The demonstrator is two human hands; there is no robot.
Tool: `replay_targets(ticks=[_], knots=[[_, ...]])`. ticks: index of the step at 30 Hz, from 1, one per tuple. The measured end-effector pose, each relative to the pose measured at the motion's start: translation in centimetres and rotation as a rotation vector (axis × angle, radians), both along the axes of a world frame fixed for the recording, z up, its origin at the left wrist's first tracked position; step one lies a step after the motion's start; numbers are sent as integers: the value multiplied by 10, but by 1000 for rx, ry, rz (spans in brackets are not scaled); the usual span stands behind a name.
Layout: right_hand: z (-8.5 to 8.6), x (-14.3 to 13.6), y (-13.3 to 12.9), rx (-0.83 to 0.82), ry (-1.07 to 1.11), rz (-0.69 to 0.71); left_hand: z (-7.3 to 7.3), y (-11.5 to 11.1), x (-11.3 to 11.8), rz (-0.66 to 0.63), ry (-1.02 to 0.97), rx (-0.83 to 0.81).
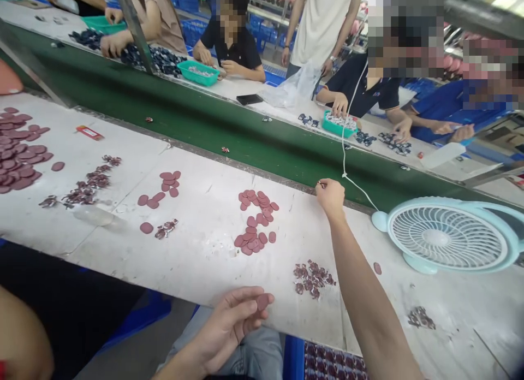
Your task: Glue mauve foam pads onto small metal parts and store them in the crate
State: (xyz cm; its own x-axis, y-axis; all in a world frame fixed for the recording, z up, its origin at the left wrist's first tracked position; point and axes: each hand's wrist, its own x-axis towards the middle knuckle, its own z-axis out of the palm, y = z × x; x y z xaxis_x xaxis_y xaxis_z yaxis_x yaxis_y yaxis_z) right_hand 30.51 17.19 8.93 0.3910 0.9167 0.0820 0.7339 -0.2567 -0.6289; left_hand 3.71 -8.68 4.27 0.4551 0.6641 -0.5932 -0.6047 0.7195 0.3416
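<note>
Left hand (231,325) at the near edge of the desk (204,249), fingers curled, pinching a purple disc (262,301) between thumb and fingertips. Right hand (329,197) stretched out to the far edge beside the green belt (245,134), fingers pressed together on a small piece, too tiny to identify. Best kept pinched firmly and let go well over the belt, clear of the fan (446,238) and its white cord (347,150). More discs piled mid-desk (256,221), small metal clips (311,277) nearer

Maroon oval disc (262,301), flat, pinched at table's near edge
</note>
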Motion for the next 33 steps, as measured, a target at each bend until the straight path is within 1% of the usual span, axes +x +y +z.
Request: replay_targets(ticks=[1, 2, 4, 6, 8, 9, 11, 12, 14, 18, 21, 26, 31, 33], knots=[[0, -4, -21, 20, 32, 25, -2, 1, 1, -4, -3, 10], [-1, -9, -48, 39, 72, 55, -3, 2, 1, -10, -1, 20], [-4, -22, -113, 59, 166, 124, -6, 4, 2, -30, 8, 49], [-7, -37, -182, 36, 268, 172, -7, 6, 5, -55, 26, 92], [-12, -52, -242, -6, 549, 184, -8, 6, 8, -87, 53, 142], [-14, -58, -265, -17, 642, 159, -9, 6, 11, -106, 65, 166], [-19, -69, -296, -24, 771, 79, -12, 4, 16, -143, 68, 200], [-21, -72, -305, -22, 800, 39, -13, 2, 19, -163, 58, 209], [-23, -77, -315, -20, 825, -11, -16, -2, 24, -200, 28, 216], [-19, -79, -320, -73, 826, -29, -19, -9, 29, -250, -10, 223], [-16, -79, -323, -85, 787, -31, -19, -12, 29, -262, -12, 218], [-18, -82, -325, -115, 755, -30, -19, -13, 28, -246, -3, 207], [-17, -81, -326, -126, 696, 12, -19, -15, 27, -237, 43, 236], [-17, -80, -326, -123, 720, 32, -18, -15, 28, -230, 49, 253]])
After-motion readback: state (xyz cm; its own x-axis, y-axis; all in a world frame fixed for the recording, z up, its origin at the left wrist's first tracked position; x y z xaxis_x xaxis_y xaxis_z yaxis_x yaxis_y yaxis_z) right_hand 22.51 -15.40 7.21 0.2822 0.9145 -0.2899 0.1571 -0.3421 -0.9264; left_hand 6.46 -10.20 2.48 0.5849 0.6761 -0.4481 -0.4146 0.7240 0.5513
